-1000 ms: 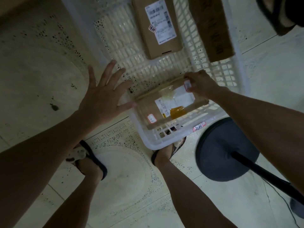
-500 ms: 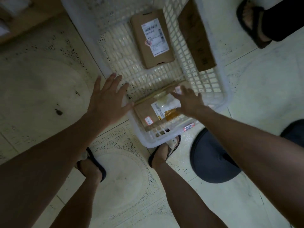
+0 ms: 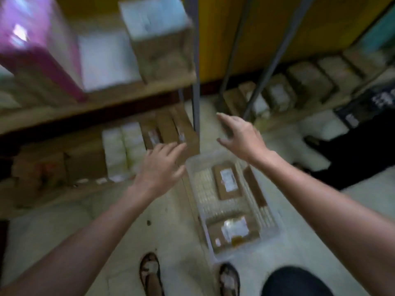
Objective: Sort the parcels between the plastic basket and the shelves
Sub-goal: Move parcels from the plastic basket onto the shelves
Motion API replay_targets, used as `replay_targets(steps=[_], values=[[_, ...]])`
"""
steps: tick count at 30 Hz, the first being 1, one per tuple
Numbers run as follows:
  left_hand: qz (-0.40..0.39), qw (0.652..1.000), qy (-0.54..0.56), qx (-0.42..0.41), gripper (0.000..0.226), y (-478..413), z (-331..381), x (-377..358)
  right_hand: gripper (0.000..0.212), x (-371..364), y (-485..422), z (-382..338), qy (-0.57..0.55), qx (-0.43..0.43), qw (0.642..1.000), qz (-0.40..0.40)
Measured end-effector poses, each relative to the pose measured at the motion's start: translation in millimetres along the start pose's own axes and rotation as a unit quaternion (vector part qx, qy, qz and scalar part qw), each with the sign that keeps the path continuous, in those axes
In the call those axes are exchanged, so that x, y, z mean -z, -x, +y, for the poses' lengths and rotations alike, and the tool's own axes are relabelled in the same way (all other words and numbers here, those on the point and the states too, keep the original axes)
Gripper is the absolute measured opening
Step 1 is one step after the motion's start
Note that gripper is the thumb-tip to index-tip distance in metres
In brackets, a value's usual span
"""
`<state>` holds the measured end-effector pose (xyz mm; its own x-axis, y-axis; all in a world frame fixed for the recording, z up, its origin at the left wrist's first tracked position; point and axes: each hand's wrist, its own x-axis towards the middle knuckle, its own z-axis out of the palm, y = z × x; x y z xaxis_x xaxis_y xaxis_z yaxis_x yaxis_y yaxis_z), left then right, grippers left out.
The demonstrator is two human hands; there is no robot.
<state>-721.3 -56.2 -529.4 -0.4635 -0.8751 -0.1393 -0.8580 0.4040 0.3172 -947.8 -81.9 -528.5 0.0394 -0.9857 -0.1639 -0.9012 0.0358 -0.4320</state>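
Two empties: left hand and right hand, fingers splayed wide, likely lining up shelf parcels just past the fingertips.

A white plastic basket has open lattice walls that look slightly translucent. The floor beneath is pale tile, smooth, with dark speckles. Inside the basket, a flat parcel is matt brown cardboard with a white paper label. A nearer parcel is brown cardboard too, with shiny clear tape or film over its label. The shelf board looks like bare, matt wood, and its upright is grey metal. A pink box on the shelf has a glossy face. Blur hides finer texture.
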Motion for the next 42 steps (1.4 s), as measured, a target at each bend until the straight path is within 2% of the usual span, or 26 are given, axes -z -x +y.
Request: replay_targets(steps=[4, 7, 9, 11, 15, 21, 31, 36, 42], values=[[0.158, 0.986, -0.018, 0.045, 0.052, 22, 16, 151, 0.065, 134, -10, -101, 0.019, 0.120, 0.990, 0.066], [0.239, 0.968, -0.007, 0.076, 0.047, 59, 38, 242, 0.065, 217, 4, -172, 0.034, 0.200, 0.975, 0.092], [0.287, 0.952, -0.012, 0.109, 0.053, 87, 48, 295, 0.066, 264, 17, -223, 0.041, 0.254, 0.960, 0.112], [0.343, 0.929, -0.032, 0.138, 0.060, 123, 51, 344, 0.065, 303, 41, -280, 0.036, 0.318, 0.937, 0.138], [0.416, 0.894, -0.050, 0.163, 0.050, 169, 42, 408, 0.061, 342, 65, -363, -0.002, 0.405, 0.892, 0.201], [0.480, 0.850, -0.092, 0.198, 0.047, 273, -12, 493, 0.060, 349, 95, -498, -0.037, 0.463, 0.856, 0.227], [0.477, 0.835, -0.146, 0.232, 0.049, 383, -114, 535, 0.064, 279, 107, -642, -0.070, 0.493, 0.842, 0.208], [0.490, 0.833, -0.114, 0.228, 0.050, 387, -161, 547, 0.065, 263, 79, -678, -0.062, 0.478, 0.852, 0.205], [0.503, 0.824, -0.028, 0.260, 0.060, 360, -224, 556, 0.059, 268, 27, -732, -0.047, 0.491, 0.841, 0.222]])
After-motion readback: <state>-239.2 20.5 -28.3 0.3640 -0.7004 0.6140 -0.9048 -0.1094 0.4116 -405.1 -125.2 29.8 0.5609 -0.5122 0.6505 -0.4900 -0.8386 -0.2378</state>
